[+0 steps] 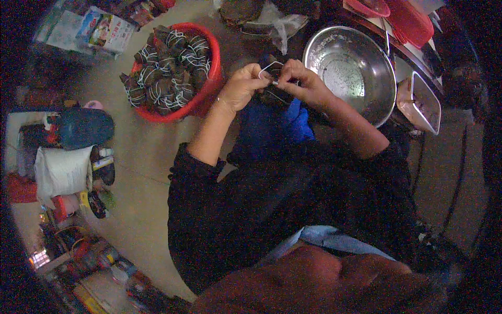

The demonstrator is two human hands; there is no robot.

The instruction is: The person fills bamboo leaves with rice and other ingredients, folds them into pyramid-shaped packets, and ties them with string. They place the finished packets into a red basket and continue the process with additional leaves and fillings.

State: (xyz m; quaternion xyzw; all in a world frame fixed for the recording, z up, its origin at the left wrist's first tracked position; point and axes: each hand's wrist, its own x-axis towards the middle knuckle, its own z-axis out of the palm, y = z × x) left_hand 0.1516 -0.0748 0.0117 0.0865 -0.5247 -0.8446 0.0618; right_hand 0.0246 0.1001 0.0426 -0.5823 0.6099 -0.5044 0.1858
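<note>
My left hand [245, 84] pinches a white string [268, 67] between thumb and fingers. Close beside it, my right hand [300, 80] grips another part of the same string, which arcs in a small loop between the two. Both hands are over my lap, where dark and blue cloth [296, 117] shows. Beneath the fingers the view is dark, so whether the string goes round anything cannot be told. Left of my hands stands a red plastic basin [215, 66] holding several leaf-wrapped bundles [162, 86] tied with white string.
A large metal bowl [349, 74] stands just right of my right hand, with a rectangular container [417, 104] beyond it. Clear plastic bags [280, 29] lie ahead. Printed packets [106, 31] are at the upper left; a white sack [64, 170] stands at the left.
</note>
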